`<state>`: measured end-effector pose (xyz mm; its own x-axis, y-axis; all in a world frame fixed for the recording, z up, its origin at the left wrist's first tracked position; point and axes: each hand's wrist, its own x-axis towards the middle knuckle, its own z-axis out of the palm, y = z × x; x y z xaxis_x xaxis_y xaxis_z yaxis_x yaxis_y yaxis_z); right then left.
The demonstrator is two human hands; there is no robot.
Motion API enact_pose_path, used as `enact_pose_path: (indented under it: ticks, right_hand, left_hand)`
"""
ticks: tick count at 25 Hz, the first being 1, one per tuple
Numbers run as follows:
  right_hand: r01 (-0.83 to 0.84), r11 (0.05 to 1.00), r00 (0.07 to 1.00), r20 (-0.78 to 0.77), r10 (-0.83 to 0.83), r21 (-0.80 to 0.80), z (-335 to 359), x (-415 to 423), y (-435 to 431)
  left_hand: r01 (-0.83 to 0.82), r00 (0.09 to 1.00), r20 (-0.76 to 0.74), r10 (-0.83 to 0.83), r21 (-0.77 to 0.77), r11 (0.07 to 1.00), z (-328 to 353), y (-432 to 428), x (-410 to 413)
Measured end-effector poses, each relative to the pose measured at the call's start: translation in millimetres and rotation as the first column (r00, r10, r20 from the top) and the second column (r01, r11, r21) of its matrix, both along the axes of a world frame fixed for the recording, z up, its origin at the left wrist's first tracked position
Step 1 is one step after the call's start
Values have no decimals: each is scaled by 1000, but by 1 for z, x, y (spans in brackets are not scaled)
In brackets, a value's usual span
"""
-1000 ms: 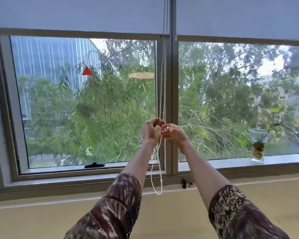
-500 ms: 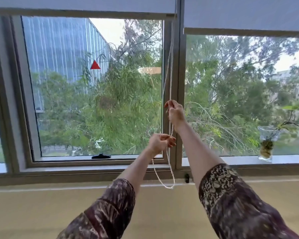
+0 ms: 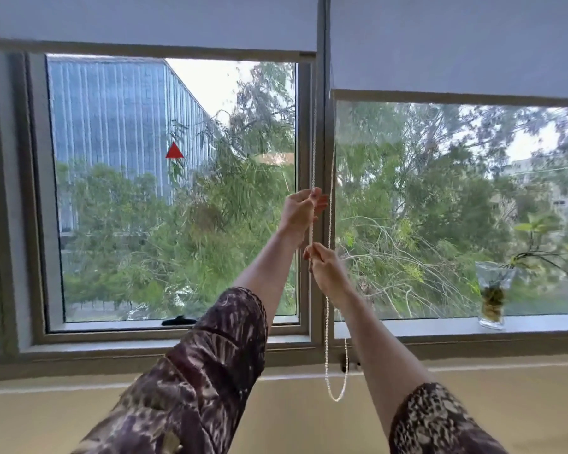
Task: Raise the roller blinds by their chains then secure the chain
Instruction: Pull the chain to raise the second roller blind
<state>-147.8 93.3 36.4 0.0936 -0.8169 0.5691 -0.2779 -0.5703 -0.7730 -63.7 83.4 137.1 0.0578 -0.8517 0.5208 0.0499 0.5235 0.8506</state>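
Two roller blinds are hanging over the window, both cut off by the top edge: the left roller blind (image 3: 145, 21) is sitting higher than the right roller blind (image 3: 456, 44). One bead chain (image 3: 328, 322) is dangling between them along the centre mullion (image 3: 323, 142), its two strands blurring above the hands and its loop ending well below them. The left hand (image 3: 300, 209) is reaching up, its fingers (image 3: 315, 194) pinching closed on the left strand. Just below it, the right hand (image 3: 327, 271) is gripping the same strand, fingers curled shut around it; the other strand is passing just to the right of both hands. A small dark fitting (image 3: 345, 367) under the sill is partly hidden behind the right forearm. One glass vase (image 3: 491, 294) with a plant cutting is standing far right of the hands, its leaves running out of view. Both patterned sleeves are being cropped at the bottom.
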Motion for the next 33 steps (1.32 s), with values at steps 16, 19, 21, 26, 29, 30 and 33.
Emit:
enact_pose_path:
  ticks: [16,19,21,26,29,30,33]
  right_hand:
    - [-113,993,966,239,100,39,100,-8,48]
    - [-82,997,942,325,82,-15,133,15,56]
    - [-60,998,911,408,64,-22,144,32,62]
    - [72,995,950,310,-49,-64,128,58,70]
    - [68,989,960,279,-30,-130,114,64,78]
    - [78,987,962,271,-37,-141,110,66,82]
    - [102,987,969,237,-70,-124,92,70,91]
  left_hand:
    - [-299,951,46,307,-127,946,-21,50,8]
    - [-252,962,94,257,-66,966,-57,62,9]
    - [-197,973,110,201,-47,979,-79,73,9]
    - [62,994,86,-69,82,995,-91,98,45]
    - [130,965,204,-163,163,978,-83,109,76]
    - [115,959,239,-154,171,979,-79,112,83]
    - [94,973,196,-119,135,986,-56,113,93]
